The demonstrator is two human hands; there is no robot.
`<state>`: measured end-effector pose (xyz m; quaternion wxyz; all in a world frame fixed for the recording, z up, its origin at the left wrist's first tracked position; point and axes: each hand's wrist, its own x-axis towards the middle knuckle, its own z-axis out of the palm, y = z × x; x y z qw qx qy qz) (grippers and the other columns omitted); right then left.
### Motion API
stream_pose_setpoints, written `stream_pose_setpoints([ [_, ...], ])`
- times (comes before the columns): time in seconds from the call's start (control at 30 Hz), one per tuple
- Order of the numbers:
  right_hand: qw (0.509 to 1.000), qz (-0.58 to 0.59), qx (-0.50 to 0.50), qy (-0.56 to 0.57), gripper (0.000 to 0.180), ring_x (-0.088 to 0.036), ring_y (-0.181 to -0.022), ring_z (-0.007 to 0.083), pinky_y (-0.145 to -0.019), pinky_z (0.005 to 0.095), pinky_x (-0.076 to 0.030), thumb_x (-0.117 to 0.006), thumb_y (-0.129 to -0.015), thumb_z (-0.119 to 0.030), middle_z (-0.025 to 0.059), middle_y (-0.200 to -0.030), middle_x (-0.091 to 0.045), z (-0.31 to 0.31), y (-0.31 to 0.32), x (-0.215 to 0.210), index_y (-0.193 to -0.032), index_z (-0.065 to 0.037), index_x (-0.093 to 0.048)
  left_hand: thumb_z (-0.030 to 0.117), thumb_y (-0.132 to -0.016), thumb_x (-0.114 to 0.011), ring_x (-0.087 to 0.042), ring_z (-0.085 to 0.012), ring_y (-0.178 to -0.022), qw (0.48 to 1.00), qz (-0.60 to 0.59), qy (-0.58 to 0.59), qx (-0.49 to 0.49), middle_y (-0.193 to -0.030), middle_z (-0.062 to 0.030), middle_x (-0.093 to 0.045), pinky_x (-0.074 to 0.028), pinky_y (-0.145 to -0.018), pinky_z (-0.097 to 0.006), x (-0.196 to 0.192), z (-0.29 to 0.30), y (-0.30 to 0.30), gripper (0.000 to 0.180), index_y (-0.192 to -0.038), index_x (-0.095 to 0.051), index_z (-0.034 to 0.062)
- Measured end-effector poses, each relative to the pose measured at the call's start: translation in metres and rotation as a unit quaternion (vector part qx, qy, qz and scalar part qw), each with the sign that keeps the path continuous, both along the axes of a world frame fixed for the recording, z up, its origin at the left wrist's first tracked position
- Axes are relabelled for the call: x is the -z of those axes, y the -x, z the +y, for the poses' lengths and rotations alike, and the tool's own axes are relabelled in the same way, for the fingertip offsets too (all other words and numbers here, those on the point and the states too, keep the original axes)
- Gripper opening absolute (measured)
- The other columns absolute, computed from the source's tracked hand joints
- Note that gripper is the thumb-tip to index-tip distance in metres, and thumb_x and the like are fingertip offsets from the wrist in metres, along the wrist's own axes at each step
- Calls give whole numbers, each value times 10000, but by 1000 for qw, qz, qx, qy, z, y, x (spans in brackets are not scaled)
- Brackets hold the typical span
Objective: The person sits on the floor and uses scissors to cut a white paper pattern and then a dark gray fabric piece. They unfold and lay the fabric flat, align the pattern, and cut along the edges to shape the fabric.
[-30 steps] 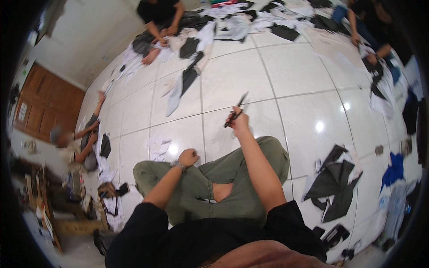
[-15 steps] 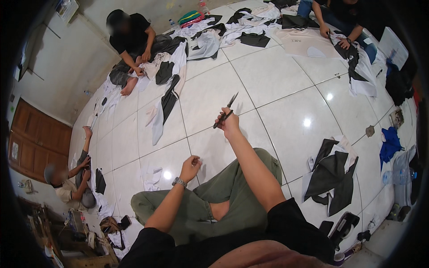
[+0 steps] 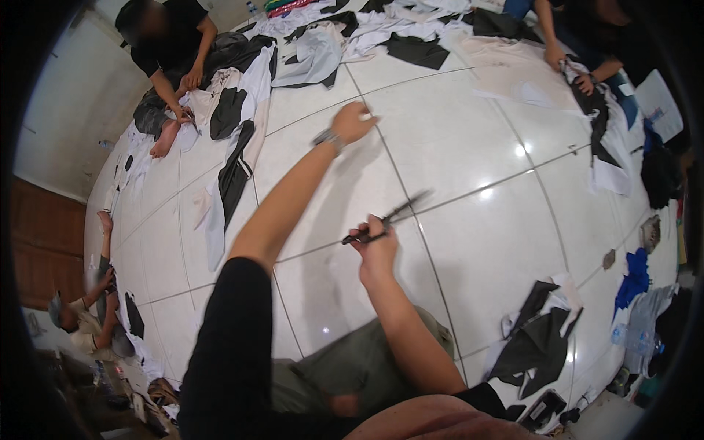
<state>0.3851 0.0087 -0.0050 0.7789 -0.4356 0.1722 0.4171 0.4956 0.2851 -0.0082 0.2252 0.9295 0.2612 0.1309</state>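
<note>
The right hand (image 3: 375, 249) sat just below the centre of the frame, its fingers curled through the handles of a pair of dark scissors (image 3: 387, 218), whose blades pointed up and to the right above the white tiled floor (image 3: 469, 132). The left hand (image 3: 353, 121), a watch (image 3: 327, 138) on its wrist, was stretched out toward the upper middle of the frame, its fingers closed on a small white object (image 3: 365, 116) too small to tell. Below both forearms, at the lower edge, lay the person's olive-green trousers (image 3: 345, 367). To the lower right, near the right forearm, a heap of black and white fabric pieces (image 3: 539, 341) lay on the tiles. A long strip of black and white cloth (image 3: 233, 176) lay to the left of the left arm. In the upper left a seated person in black (image 3: 172, 40) bent over more cloth, another person (image 3: 84, 319) sat at the far left edge, and a third person's hands (image 3: 568, 66) worked on pale fabric (image 3: 506, 62) in the upper right.
</note>
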Motion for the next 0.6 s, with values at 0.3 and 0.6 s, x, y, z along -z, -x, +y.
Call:
stream_pose_setpoints([
  [0.3,997,33,21,72,241,-631,-807,140,-681,291,-473,-612,-1010,-221,35,-898,-617,17,22,13,-1155,-65,-498,447,-867,-707,-587,-363,-1214,996,14,-78,50,-1407,-202,-531,-465,-1042,-450,62,6,-223,664,-1369,-545,44],
  [0.6,972,233,19,10,250,-613,-932,132,-857,277,-497,-573,-1035,-203,43,-1013,-612,-3,-5,-16,-1220,-44,-522,108,-934,-519,-667,-404,-1063,994,-31,-103,-25,-1394,-275,-484,-534,-922,-491,82,20,-312,575,-1480,-382,-9],
])
